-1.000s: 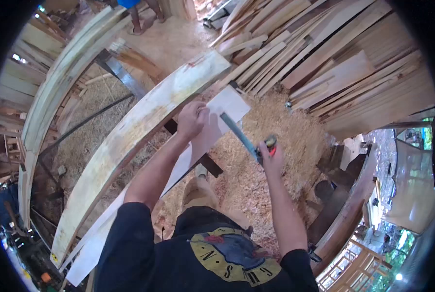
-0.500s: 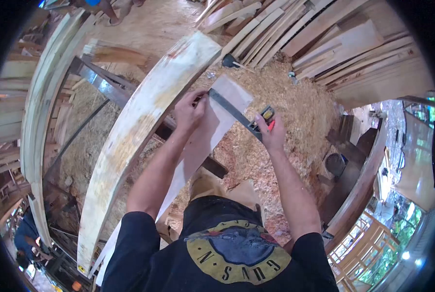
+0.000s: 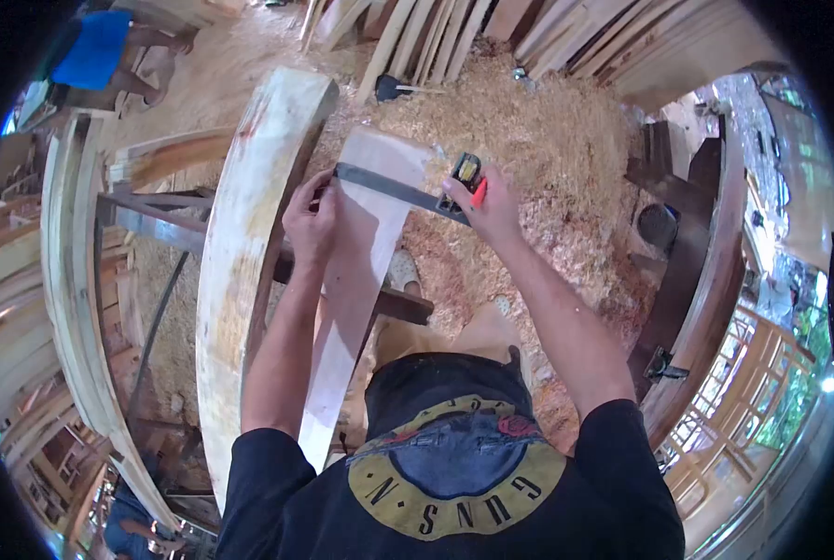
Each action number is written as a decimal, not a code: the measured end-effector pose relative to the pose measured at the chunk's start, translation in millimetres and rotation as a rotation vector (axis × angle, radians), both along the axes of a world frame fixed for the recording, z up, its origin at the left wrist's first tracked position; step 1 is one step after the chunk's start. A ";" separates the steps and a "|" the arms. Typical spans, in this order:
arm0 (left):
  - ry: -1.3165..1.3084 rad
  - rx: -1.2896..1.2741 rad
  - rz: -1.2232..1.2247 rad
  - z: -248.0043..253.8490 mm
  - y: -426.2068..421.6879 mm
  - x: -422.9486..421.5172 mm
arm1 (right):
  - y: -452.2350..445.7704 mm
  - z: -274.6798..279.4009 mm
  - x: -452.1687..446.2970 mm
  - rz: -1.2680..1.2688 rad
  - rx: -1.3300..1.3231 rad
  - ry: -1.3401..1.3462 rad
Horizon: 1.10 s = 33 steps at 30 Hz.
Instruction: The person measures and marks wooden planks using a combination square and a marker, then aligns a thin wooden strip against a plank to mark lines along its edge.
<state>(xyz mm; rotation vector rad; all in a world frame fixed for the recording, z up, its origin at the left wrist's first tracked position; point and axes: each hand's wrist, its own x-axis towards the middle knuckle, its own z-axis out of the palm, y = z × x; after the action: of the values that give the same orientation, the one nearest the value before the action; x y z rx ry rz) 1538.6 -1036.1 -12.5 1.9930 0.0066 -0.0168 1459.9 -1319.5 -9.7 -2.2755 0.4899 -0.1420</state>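
Note:
A square (image 3: pixel 389 185) with a long dark blade and a black-and-yellow head lies across a pale, smooth wooden board (image 3: pixel 361 243). My right hand (image 3: pixel 492 207) is closed on the head, just off the board's right edge, and a small red piece shows between its fingers. At the blade's other end, my left hand (image 3: pixel 311 224) has its fingers curled together at the board's left edge. What is between those fingers is hidden. The board slants down toward my body, passing beside my left forearm.
A thick curved timber (image 3: pixel 240 252) runs along my left, with another long curved beam (image 3: pixel 72 271) beyond it. Wood shavings (image 3: pixel 548 187) cover the ground. Stacked planks (image 3: pixel 426 37) stand ahead. A dark timber structure (image 3: pixel 692 271) is at right. A person in blue shorts (image 3: pixel 95 49) is far left.
My view has turned, so the board and square appear further left and the blade lies closer to level. Both hands stay at opposite ends of the square.

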 end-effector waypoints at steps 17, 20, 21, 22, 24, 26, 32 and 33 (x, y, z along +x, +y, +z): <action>-0.114 0.100 0.031 -0.8 -9.8 -1.4 | -0.5 -1.8 6.6 -0.024 0.015 0.219; -0.147 0.227 0.034 11.1 -18.0 -3.7 | 0.2 -3.2 7.4 -0.033 -0.008 0.243; -0.136 0.210 0.038 10.6 -18.8 -3.2 | 0.7 -6.2 7.1 -0.036 -0.004 0.222; -0.124 0.193 0.043 9.2 -18.8 -2.9 | 1.1 -9.2 6.6 -0.039 0.000 0.201; -0.102 0.172 0.052 7.9 -18.6 -2.4 | 1.7 -13.3 5.6 -0.039 0.011 0.201; -0.084 0.158 0.059 8.5 -19.0 -3.5 | 2.8 -13.8 4.1 -0.035 0.017 0.191; 0.029 -0.008 0.100 0.6 -13.3 1.9 | 0.8 -7.2 3.5 -0.016 0.025 0.152; 0.024 -0.021 0.089 -0.1 -12.7 2.6 | 1.5 -4.5 3.8 -0.021 0.012 0.164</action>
<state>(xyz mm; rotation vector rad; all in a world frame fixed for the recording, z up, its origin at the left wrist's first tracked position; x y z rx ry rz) 1541.2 -1048.8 -12.6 1.9699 0.1105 0.0168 1463.7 -1318.0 -14.1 -2.2815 0.5982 0.0373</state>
